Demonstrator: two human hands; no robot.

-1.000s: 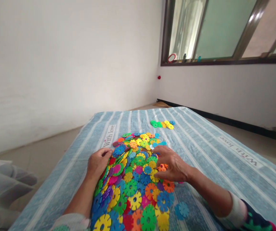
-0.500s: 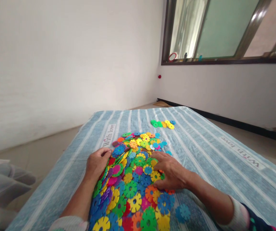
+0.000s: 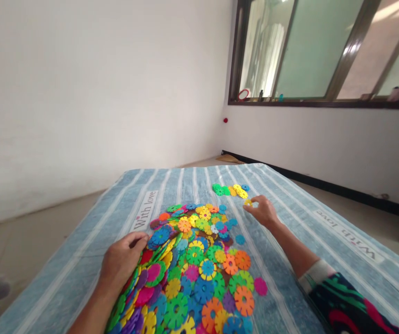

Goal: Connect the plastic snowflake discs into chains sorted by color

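Observation:
A big heap of notched plastic discs (image 3: 202,290) in many colours spreads over a striped blue cloth (image 3: 282,260). My left hand (image 3: 121,260) rests against the heap's left edge, fingers curled and thumb and forefinger pressed together; whatever may be between them is hidden. Out past the heap's far right side, my right hand (image 3: 263,211) pinches a yellow notched disc (image 3: 247,202) between thumb and fingers. Just beyond that disc lies a short row of green, orange, yellow and blue discs (image 3: 237,190), apart from the heap.
A single pink disc (image 3: 260,286) lies at the heap's right edge. White walls (image 3: 98,93) stand behind and to the right, with a dark-framed window (image 3: 317,55) holding small items on its sill. Tiled floor (image 3: 46,222) shows at the left.
My right hand has left the heap's right side and moved outward toward the row, now with a yellow disc in its fingers. My left hand stays at the heap's left edge.

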